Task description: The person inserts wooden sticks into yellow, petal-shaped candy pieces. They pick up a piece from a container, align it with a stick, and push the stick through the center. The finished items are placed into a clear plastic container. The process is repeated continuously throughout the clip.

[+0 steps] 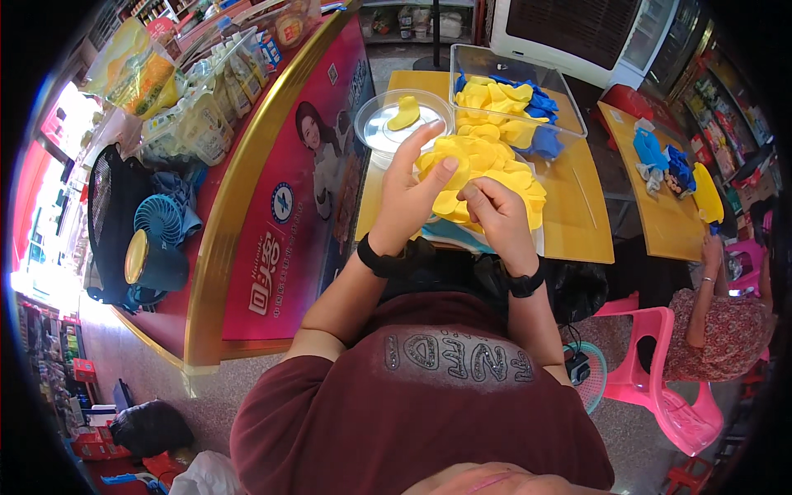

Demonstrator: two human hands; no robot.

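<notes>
Facing yellow pieces (491, 157) heaped on table (587, 214) near torso, likely for short reach | at heap with left hand (408, 183) spread at thumb, right hand (505, 219) curled; can't tell if pinching any | with lone yellow piece (404, 114) in clear round tub (379, 134), presumably for separation

Head-worn, looking steeply down and forward through a wide fisheye. Very near the shirt (421, 421) at six o'clock; farther from left grip (412, 177) at twelve, right grip (501, 216) past two, counter (590, 238) between one and two.
</notes>
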